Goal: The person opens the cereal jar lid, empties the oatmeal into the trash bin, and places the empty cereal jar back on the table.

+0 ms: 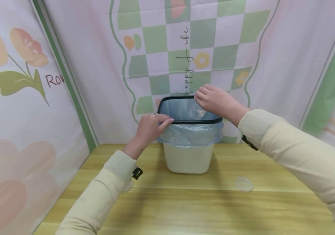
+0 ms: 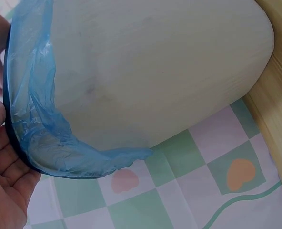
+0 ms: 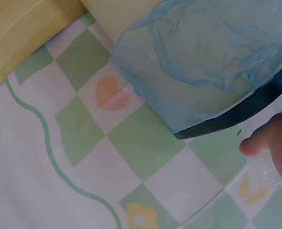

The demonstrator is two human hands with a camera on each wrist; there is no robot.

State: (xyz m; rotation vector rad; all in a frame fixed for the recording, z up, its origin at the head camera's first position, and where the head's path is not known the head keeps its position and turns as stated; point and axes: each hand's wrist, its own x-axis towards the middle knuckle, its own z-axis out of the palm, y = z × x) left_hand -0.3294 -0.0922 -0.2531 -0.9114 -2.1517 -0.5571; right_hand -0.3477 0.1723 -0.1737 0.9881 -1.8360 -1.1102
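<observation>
A cream trash can (image 1: 188, 158) with a black rim and a blue plastic liner (image 1: 190, 134) folded over its outside stands upright on the table. My left hand (image 1: 151, 129) holds the rim at the near left corner; in the left wrist view its fingers (image 2: 18, 183) bend against the rim. Over the can's right side, my right hand (image 1: 214, 99) grips a clear plastic cup (image 1: 196, 113) tilted into the opening, with a small pale bit showing in it. The right wrist view has part of the clear cup below the thumb (image 3: 250, 147).
A clear round lid (image 1: 244, 184) lies on the wooden table (image 1: 185, 209), right of the can. Another pale round piece (image 1: 129, 186) is partly hidden behind my left cuff. Patterned cloth (image 1: 97, 65) hangs behind and at the sides.
</observation>
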